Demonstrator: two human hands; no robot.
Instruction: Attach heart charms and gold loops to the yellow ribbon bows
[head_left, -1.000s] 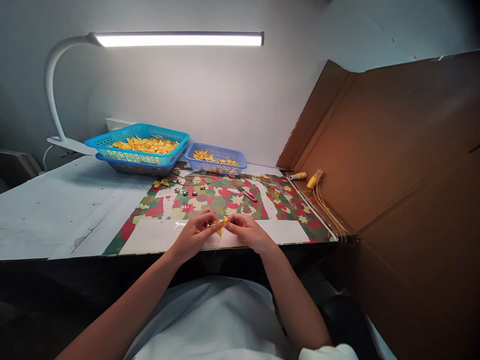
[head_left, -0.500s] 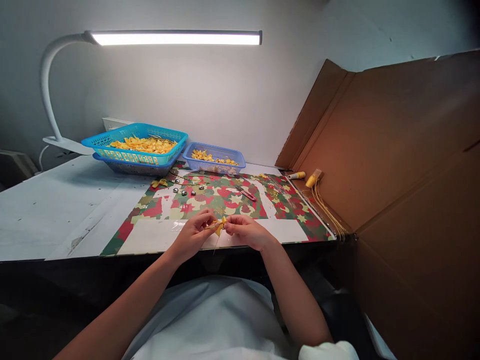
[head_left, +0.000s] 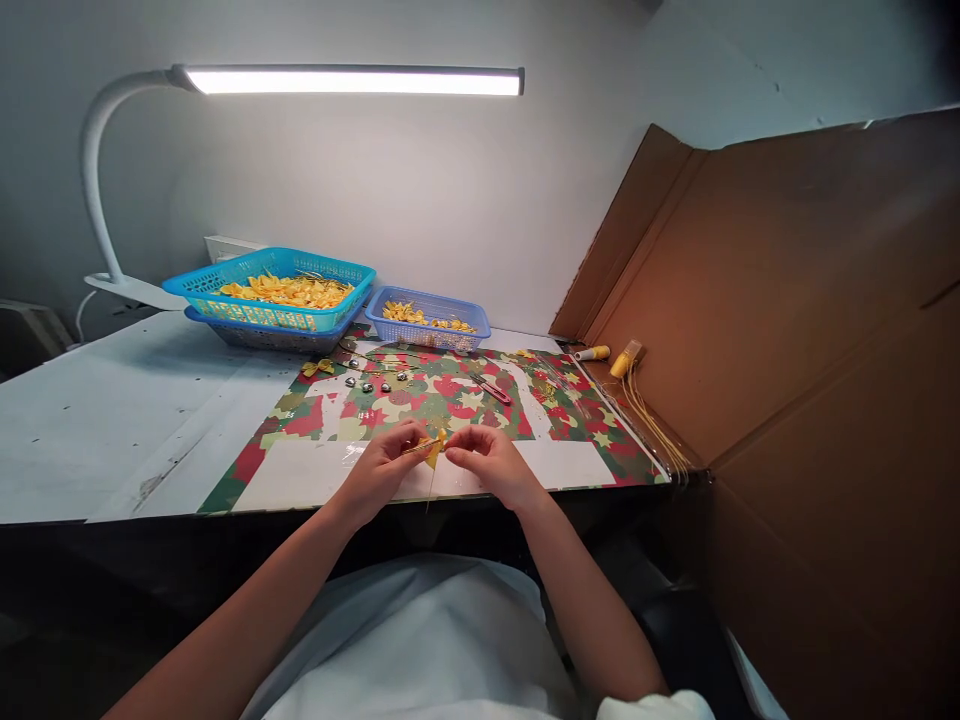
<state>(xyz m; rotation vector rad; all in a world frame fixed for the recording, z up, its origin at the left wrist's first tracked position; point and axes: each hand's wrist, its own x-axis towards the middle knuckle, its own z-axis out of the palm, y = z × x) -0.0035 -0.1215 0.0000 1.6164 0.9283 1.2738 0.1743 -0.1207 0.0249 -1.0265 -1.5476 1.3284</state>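
Observation:
Over the front edge of the table, my left hand (head_left: 388,464) is closed on a small yellow ribbon bow (head_left: 433,455). A thin thread or wire hangs from the bow, and a slim gold strand lies along the left fingers. On the bow's other side, my right hand (head_left: 491,462) has its thumb and forefinger pinched together at the knot. What those right fingertips hold is too small to make out. Behind my hands lie a pair of red-handled thread snips (head_left: 492,389), several small silver bells (head_left: 367,387) and another yellow bow (head_left: 318,368).
A turquoise basket (head_left: 270,314) of yellow bows is stacked on a blue basket (head_left: 247,338). A smaller purple basket (head_left: 427,333) stands beside them. A lamp (head_left: 352,80) reaches overhead. Cardboard (head_left: 787,300) walls the right side, near yellow spools (head_left: 627,358) and gold cords (head_left: 652,425).
My right fingertips have shifted slightly off the bow's loop and now pinch beside its knot. My left hand keeps its hold, with the bow tilted a little lower.

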